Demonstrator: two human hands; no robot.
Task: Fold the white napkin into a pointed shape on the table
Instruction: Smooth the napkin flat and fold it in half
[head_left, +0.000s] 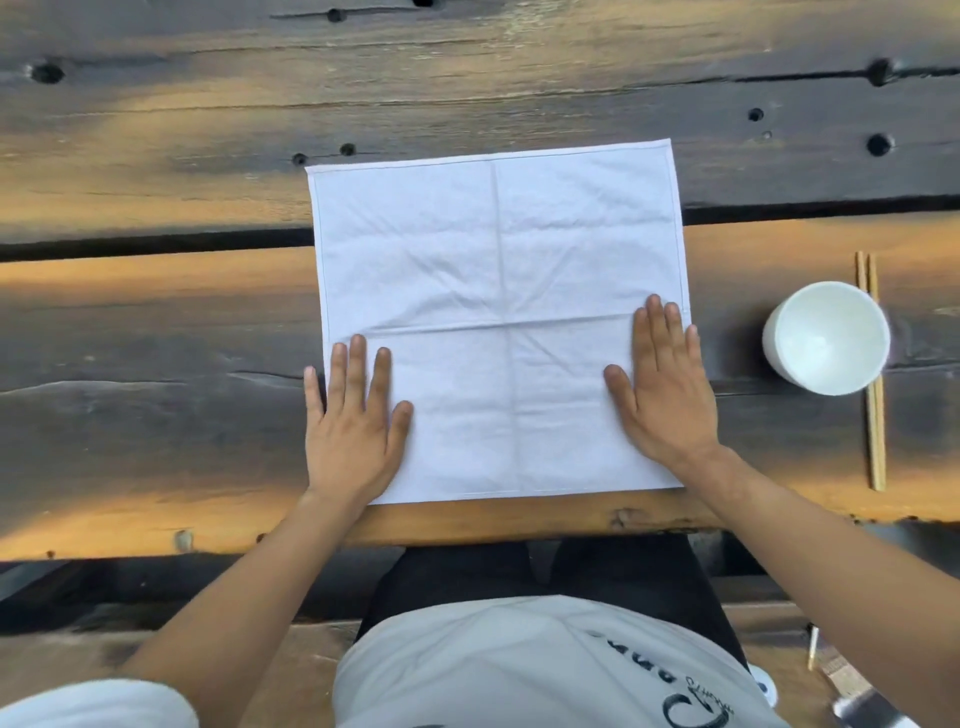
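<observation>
The white napkin (498, 291) lies spread flat as a full square on the dark wooden table (156, 338), with crease lines crossing near its middle. My left hand (353, 431) rests palm down on the napkin's near left corner, fingers spread, partly over the left edge. My right hand (662, 389) lies flat on the near right part of the napkin, fingertips close to the right edge. Neither hand grips the cloth.
A white bowl (826, 338) stands to the right of the napkin, with a pair of wooden chopsticks (872, 374) lying beside and partly under it. The table's near edge (519, 525) runs just below the napkin. A gap between planks (156, 244) crosses the table.
</observation>
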